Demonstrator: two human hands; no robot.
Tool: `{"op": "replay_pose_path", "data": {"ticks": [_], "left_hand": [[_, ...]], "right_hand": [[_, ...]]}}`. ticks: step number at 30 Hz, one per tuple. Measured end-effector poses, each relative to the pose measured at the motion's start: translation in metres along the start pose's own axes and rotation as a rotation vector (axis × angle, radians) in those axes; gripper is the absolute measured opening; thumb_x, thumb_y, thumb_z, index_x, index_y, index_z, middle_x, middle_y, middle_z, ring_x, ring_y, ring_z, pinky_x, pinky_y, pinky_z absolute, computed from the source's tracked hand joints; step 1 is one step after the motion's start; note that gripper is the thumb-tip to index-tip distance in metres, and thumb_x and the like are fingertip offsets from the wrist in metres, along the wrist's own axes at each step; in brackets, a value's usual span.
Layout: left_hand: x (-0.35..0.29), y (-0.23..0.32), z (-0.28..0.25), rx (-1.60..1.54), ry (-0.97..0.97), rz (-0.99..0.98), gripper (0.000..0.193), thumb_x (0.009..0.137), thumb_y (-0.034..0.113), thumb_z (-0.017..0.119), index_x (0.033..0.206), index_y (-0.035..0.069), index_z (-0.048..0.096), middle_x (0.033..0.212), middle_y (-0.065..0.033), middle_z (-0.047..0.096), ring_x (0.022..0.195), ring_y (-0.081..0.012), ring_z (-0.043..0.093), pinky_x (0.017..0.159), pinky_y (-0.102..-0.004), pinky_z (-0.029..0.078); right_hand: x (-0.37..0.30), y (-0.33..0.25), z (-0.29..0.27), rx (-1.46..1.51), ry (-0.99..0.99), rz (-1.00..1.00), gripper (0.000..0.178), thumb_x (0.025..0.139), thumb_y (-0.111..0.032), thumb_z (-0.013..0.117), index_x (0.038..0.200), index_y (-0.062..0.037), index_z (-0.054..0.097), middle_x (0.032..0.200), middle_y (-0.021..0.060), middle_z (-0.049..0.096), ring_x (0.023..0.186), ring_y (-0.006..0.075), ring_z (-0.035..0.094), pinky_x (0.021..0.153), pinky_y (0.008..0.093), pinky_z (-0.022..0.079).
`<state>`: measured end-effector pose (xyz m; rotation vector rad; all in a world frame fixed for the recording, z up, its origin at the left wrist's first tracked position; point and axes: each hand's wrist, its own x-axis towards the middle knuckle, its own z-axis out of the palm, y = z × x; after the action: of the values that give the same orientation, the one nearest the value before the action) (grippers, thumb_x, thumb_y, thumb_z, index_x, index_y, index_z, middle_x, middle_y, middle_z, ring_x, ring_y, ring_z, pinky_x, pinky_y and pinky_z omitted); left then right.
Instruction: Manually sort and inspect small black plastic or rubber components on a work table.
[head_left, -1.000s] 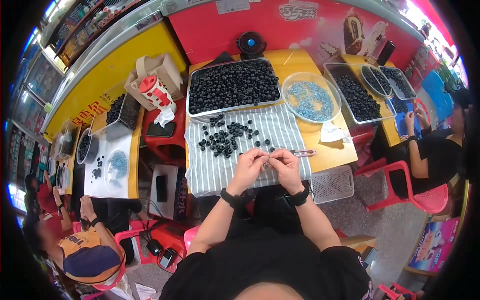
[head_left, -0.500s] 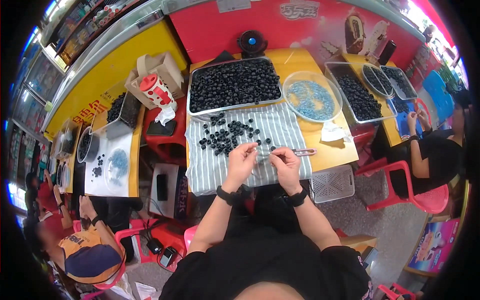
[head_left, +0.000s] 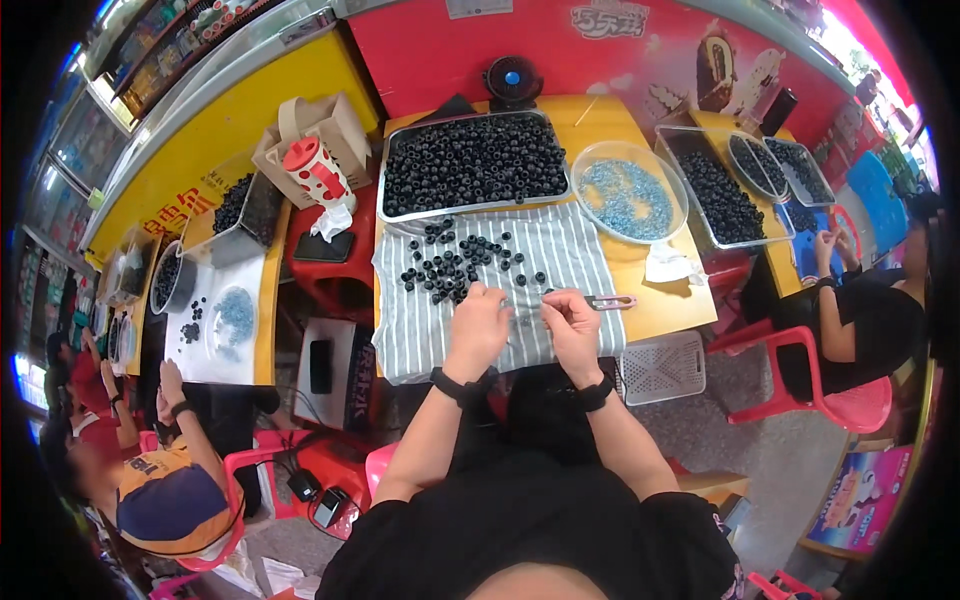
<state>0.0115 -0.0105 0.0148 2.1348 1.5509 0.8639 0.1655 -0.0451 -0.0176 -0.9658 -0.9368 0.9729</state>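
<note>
On a grey-and-white striped cloth (head_left: 420, 345) lies a loose scatter of small black ring-shaped pieces (head_left: 450, 272). My left hand (head_left: 480, 325) is at the near edge of that scatter, fingers bent together at the pieces; what they grip is hidden. To its right, my right hand (head_left: 570, 325) is closed in a pinch above the cloth, and whatever it holds is too small to name. Just beyond that hand lies a slim tool with a pink handle (head_left: 612, 302). Behind the cloth, a metal tray (head_left: 378, 205) is heaped with the same black pieces.
A round clear tray (head_left: 680, 215) of small light-blue pieces stands right of the cloth, near a crumpled tissue (head_left: 668, 265). A small black fan (head_left: 512, 80) stands behind. Left are a red-dotted cup (head_left: 325, 175) and a phone (head_left: 323, 246). Other people sit at tables on both sides.
My left hand has moved slightly left, away from the right hand, to the black pieces. My right hand remains pinched in about the same place. The view has shifted slightly.
</note>
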Motion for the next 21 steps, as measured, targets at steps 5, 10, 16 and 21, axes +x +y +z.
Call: {"op": "replay_pose_path", "data": {"ticks": [5,10,16,21], "left_hand": [[-0.001,0.002,0.001,0.071,-0.015,0.020,0.012,0.078,0.004,0.062,0.090,0.003,0.066,0.087,-0.0161,0.055,0.079,-0.0375,0.059,0.068,-0.0453,0.047],[-0.006,-0.002,-0.001,-0.001,0.006,0.034,0.014,0.079,-0.001,0.058,0.090,0.003,0.066,0.086,-0.0165,0.056,0.079,-0.0370,0.059,0.068,-0.0435,0.048],[-0.012,-0.031,-0.013,-0.209,0.154,0.018,0.015,0.078,-0.005,0.059,0.091,0.000,0.066,0.084,-0.0147,0.058,0.072,-0.0289,0.061,0.064,-0.0351,0.048],[-0.015,-0.019,-0.026,-0.347,0.079,-0.069,0.015,0.080,-0.002,0.063,0.094,-0.001,0.067,0.084,-0.0107,0.058,0.070,-0.0192,0.060,0.062,-0.0296,0.047]], "right_hand": [[0.001,-0.007,-0.001,0.088,0.001,0.019,0.006,0.086,0.005,0.060,0.089,-0.0003,0.062,0.083,0.0003,0.059,0.069,0.0051,0.055,0.060,0.0188,0.044],[0.002,-0.004,-0.011,0.103,0.111,0.095,0.004,0.086,0.002,0.062,0.088,-0.0006,0.061,0.081,0.0001,0.059,0.068,0.0053,0.054,0.059,0.0200,0.043],[-0.005,-0.025,-0.003,-0.598,-0.165,-0.221,0.012,0.079,0.002,0.061,0.090,-0.0027,0.061,0.079,0.0085,0.055,0.066,0.0206,0.057,0.056,0.0338,0.043],[-0.009,-0.028,0.013,-1.019,-0.275,-0.267,0.010,0.078,-0.003,0.060,0.088,-0.0046,0.061,0.085,0.0154,0.053,0.073,0.0378,0.057,0.061,0.0468,0.045]]}}
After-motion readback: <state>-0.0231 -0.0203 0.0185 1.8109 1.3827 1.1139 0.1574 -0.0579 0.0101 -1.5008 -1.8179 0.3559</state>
